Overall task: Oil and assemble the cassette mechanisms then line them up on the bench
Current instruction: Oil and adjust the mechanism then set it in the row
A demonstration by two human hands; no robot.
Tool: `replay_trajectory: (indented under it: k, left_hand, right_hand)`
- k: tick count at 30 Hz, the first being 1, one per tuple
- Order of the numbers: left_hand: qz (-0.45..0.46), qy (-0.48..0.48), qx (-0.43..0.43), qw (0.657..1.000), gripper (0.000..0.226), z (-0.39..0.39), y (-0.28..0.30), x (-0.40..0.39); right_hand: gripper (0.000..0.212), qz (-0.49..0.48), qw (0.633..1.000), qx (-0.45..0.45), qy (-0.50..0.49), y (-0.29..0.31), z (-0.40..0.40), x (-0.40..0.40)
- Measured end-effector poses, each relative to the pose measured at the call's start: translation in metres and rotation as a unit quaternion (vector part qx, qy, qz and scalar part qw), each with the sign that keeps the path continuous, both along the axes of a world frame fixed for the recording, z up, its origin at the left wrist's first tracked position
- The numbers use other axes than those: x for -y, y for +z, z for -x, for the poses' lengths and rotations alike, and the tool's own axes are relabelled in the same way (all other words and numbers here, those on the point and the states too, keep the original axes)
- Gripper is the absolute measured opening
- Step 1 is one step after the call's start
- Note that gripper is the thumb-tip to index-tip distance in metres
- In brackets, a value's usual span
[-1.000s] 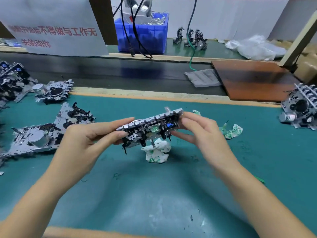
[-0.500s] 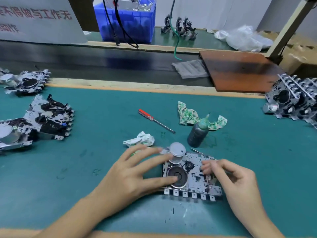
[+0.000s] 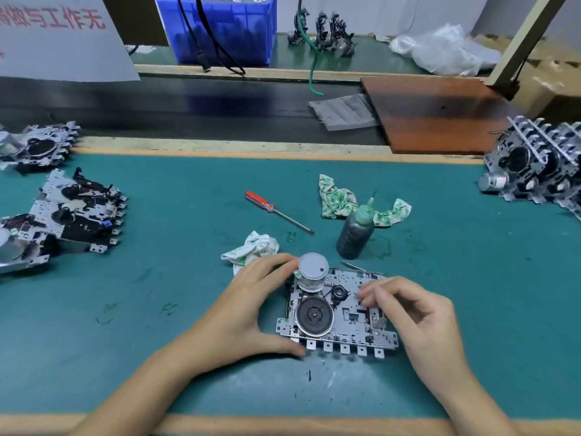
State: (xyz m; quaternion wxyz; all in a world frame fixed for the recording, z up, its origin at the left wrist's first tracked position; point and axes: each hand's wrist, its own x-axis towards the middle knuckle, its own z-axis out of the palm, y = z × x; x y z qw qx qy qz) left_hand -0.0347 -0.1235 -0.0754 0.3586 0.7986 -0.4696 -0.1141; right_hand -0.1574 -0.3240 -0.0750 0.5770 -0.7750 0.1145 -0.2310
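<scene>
One screwdriver (image 3: 276,211), one oil bottle (image 3: 355,235), two rags (image 3: 342,199) (crumpled)

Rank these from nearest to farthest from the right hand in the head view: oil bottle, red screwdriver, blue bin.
From the right hand, on the mechanism's right side:
1. Oil bottle, standing just beyond the mechanism, up and slightly left.
2. Red screwdriver, lying farther left on the mat.
3. Blue bin, far back across the belt.

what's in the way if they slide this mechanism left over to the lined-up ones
Nothing visible blocks it. The cassette mechanism lies flat under both hands, and the green mat toward the finished mechanisms at far left is bare. The crumpled tissue sits just behind that path, beside the left hand.
</scene>
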Motion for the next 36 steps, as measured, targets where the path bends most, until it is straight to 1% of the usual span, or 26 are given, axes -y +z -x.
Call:
replay_trajectory:
  k: [7, 9, 13, 15, 19, 22, 28, 31, 33, 36]
  left_hand:
    - [0.004, 0.019, 0.013, 1.000, 0.099, 0.009, -0.001, -0.002]
    - [-0.007, 0.026, 0.046, 0.999, 0.101, 0.013, -0.001, 0.000]
    - [-0.016, 0.062, 0.120, 0.991, 0.093, 0.019, 0.002, 0.011]
    - [-0.023, 0.065, 0.145, 0.987, 0.093, 0.018, 0.003, 0.012]
    - [-0.031, 0.030, 0.123, 0.991, 0.104, 0.015, 0.003, 0.005]
    - [-0.021, 0.032, 0.101, 0.994, 0.099, 0.014, 0.002, 0.005]
    - [-0.004, 0.027, 0.055, 0.998, 0.100, 0.013, 0.000, 0.003]
    - [-0.010, 0.016, 0.054, 0.998, 0.105, 0.012, 0.000, 0.003]
    - [-0.016, 0.012, 0.055, 0.998, 0.109, 0.012, 0.000, 0.003]
    - [-0.018, 0.011, 0.060, 0.998, 0.107, 0.012, 0.000, 0.004]
  right_hand:
    - [0.021, 0.080, 0.997, 0.008, 0.002, -0.002, -0.001, -0.001]
    - [0.022, 0.098, 0.995, 0.014, -0.004, -0.001, -0.001, -0.003]
    - [0.027, 0.114, 0.993, 0.031, -0.016, 0.003, -0.001, -0.005]
    - [0.028, 0.120, 0.992, 0.035, -0.027, 0.003, -0.001, -0.006]
    - [0.027, 0.114, 0.990, 0.027, -0.078, 0.000, 0.000, -0.003]
    - [0.025, 0.095, 0.990, 0.018, -0.099, -0.002, -0.001, 0.000]
    - [0.020, 0.080, 0.992, -0.009, -0.100, -0.002, 0.000, -0.003]
    - [0.016, 0.058, 0.993, -0.005, -0.102, -0.001, -0.002, -0.002]
    - [0.018, 0.049, 0.994, -0.002, -0.093, 0.000, -0.003, -0.001]
    - [0.015, 0.061, 0.994, 0.001, -0.087, -0.001, -0.003, -0.001]
